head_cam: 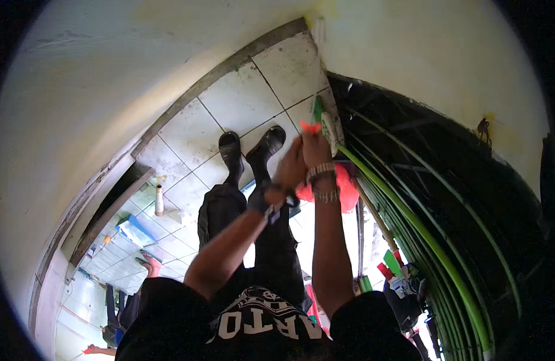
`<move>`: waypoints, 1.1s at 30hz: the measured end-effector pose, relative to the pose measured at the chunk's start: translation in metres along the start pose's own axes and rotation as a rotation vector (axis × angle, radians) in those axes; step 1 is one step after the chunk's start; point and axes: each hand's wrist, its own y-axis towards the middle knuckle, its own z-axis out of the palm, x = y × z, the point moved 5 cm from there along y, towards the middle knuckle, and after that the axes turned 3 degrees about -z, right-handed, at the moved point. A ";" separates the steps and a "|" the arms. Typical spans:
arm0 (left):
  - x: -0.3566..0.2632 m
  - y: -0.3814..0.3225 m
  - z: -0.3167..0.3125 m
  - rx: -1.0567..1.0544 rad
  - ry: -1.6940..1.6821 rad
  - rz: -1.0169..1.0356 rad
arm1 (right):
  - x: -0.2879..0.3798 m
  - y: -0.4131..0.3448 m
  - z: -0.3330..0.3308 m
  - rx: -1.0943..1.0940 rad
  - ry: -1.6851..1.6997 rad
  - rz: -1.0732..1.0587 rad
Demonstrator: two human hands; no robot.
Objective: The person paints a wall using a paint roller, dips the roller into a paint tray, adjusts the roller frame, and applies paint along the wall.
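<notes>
My right hand is closed around a bright red piece of plastic, which sticks out above the fist. Beaded bracelets circle that wrist. Pressed close beside it is my left hand, its fingers at the right hand's side; whether it grips anything cannot be seen. Behind the right wrist shows a red plastic bag, partly covered by the forearm. Whether the bag and the red piece are joined is hidden. Beyond the right hand, a broom head with green bristles stands by the wall corner.
The broom's lime-green handle runs along dark green metal bars on the right. White floor tiles meet walls ahead. To the left are a pale tube-shaped object, a blue-and-white box and another person's foot.
</notes>
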 end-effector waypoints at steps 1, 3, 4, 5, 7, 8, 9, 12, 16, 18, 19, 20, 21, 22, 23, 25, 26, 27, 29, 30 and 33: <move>-0.018 -0.015 -0.004 -0.043 0.101 0.040 | -0.002 -0.016 -0.003 0.007 0.001 -0.010; -0.013 -0.009 0.002 -0.008 0.067 -0.053 | -0.003 -0.036 -0.015 -0.060 0.102 -0.081; -0.009 -0.009 0.014 0.047 0.023 -0.150 | 0.006 -0.022 -0.027 -0.013 0.000 -0.078; -0.007 0.013 0.021 0.089 0.079 -0.128 | 0.014 -0.006 -0.033 -0.009 -0.017 -0.003; 0.035 0.073 -0.037 0.035 0.392 0.238 | 0.084 0.017 0.017 0.089 0.037 -0.036; 0.036 0.069 -0.024 0.047 0.370 0.232 | 0.075 0.030 0.013 0.029 -0.031 -0.061; 0.029 0.058 -0.007 0.026 0.263 0.174 | 0.054 0.036 0.002 -0.038 -0.105 -0.073; -0.013 -0.015 0.021 0.101 -0.045 -0.312 | 0.002 -0.024 -0.027 -0.124 -0.010 -0.190; -0.020 -0.061 0.013 0.050 -0.038 -0.362 | 0.009 -0.070 -0.024 -0.008 0.140 -0.150; -0.025 -0.071 0.029 0.081 -0.065 -0.376 | 0.000 -0.028 -0.027 -0.033 -0.026 -0.173; -0.029 -0.032 0.031 0.080 -0.070 -0.367 | 0.003 0.009 -0.022 -0.002 -0.169 -0.111; -0.032 0.007 0.028 0.072 -0.067 -0.358 | 0.015 0.044 -0.014 -0.015 -0.230 -0.130; -0.028 0.024 0.023 0.070 -0.066 -0.363 | 0.027 0.056 -0.010 -0.022 -0.294 -0.134; -0.028 0.033 0.025 0.070 -0.065 -0.367 | 0.024 0.051 -0.011 -0.019 -0.296 -0.128; -0.025 0.016 0.023 0.070 -0.064 -0.369 | 0.017 0.041 -0.014 0.013 -0.267 -0.075; -0.022 -0.030 0.029 0.084 -0.068 -0.384 | -0.010 0.009 -0.020 0.005 -0.212 -0.024; -0.025 -0.059 0.022 0.079 -0.064 -0.396 | -0.024 -0.018 -0.019 -0.021 -0.179 -0.041; -0.025 -0.084 0.018 0.057 -0.052 -0.395 | -0.019 -0.048 -0.018 -0.002 -0.074 -0.092; -0.030 -0.101 0.032 0.035 -0.055 -0.367 | -0.034 -0.071 -0.024 0.050 0.081 -0.069; -0.032 -0.094 0.035 0.040 -0.061 -0.362 | -0.030 -0.059 -0.031 0.062 -0.179 -0.241; -0.032 -0.024 0.029 0.055 -0.083 -0.364 | -0.021 0.013 -0.030 0.148 -0.252 0.021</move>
